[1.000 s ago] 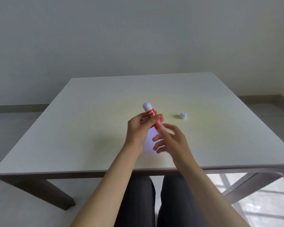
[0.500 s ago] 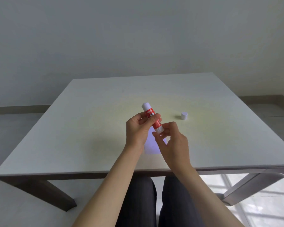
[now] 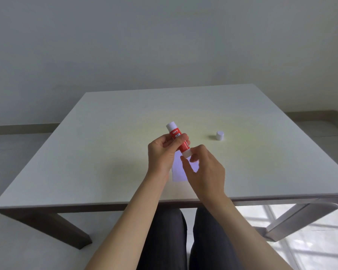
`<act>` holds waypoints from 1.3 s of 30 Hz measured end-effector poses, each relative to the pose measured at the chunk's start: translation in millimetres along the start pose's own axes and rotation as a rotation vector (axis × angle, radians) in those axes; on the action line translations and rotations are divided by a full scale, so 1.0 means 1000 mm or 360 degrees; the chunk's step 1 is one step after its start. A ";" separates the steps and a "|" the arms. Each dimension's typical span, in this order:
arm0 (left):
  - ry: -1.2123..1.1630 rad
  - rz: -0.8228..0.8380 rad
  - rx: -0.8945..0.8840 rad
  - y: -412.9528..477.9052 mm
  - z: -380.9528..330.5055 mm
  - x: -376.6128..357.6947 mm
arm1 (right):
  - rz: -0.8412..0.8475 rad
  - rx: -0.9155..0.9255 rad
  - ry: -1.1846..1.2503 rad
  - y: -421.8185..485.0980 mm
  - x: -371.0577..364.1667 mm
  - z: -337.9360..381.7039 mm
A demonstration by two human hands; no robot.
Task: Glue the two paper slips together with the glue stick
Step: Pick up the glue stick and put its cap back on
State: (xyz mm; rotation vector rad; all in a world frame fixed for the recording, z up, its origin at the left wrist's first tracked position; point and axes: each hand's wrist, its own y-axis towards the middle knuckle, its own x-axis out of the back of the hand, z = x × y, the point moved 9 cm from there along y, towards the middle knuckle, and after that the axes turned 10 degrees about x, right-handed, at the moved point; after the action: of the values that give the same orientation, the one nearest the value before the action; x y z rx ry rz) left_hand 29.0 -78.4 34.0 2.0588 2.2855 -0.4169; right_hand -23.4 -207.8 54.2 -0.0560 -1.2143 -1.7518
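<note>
A red glue stick [image 3: 177, 135] with white ends is held tilted above the table, its far end pointing away from me. My left hand [image 3: 162, 152] is wrapped around its red middle. My right hand [image 3: 203, 168] pinches the white near end of the stick between thumb and forefinger. White paper [image 3: 179, 169] lies flat on the table under both hands and is partly hidden by them; I cannot tell whether it is one slip or two. The glue stick's white cap [image 3: 220, 135] stands by itself on the table to the right.
The white table [image 3: 105, 152] has its front edge just below my wrists. My legs show under it. A wall rises behind the table, and floor lies to both sides.
My right hand came up from beside the paper to the near end of the glue stick and closed its fingertips on it. The left hand kept holding the stick in about the same place.
</note>
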 end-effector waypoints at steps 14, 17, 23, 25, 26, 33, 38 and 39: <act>0.1015 -0.0518 -0.0495 0.014 -0.039 0.055 | 0.0938 -0.0207 -0.0888 0.062 -0.035 -0.153; 0.1186 -0.0510 -0.0548 0.016 -0.043 0.052 | 0.0942 -0.0132 -0.0860 0.063 -0.037 -0.158; 0.1367 -0.0409 -0.0692 0.015 -0.043 0.034 | 0.0334 -0.0526 0.0646 0.064 -0.021 -0.106; 0.1402 -0.0365 -0.0717 0.014 -0.041 0.024 | 0.0205 -0.0624 0.1154 0.059 -0.021 -0.078; 0.1407 -0.0349 -0.0723 0.014 -0.040 0.019 | 0.0180 -0.0605 0.1234 0.057 -0.020 -0.066; 0.1521 -0.0270 -0.0803 0.005 -0.038 0.005 | 0.0214 -0.0498 0.1256 0.050 -0.020 -0.033; 0.1712 -0.0196 -0.0863 -0.002 -0.041 0.003 | 0.0485 -0.0193 0.0777 0.054 -0.023 -0.022; 0.1761 -0.0210 -0.0881 -0.005 -0.042 0.002 | 0.0535 -0.0153 0.0658 0.054 -0.024 -0.018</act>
State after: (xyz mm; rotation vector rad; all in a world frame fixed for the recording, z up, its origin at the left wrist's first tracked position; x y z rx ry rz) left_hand 30.2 -67.3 74.4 2.0233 2.4786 1.5374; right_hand 36.1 -207.1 70.8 0.0423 -0.7695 -1.4358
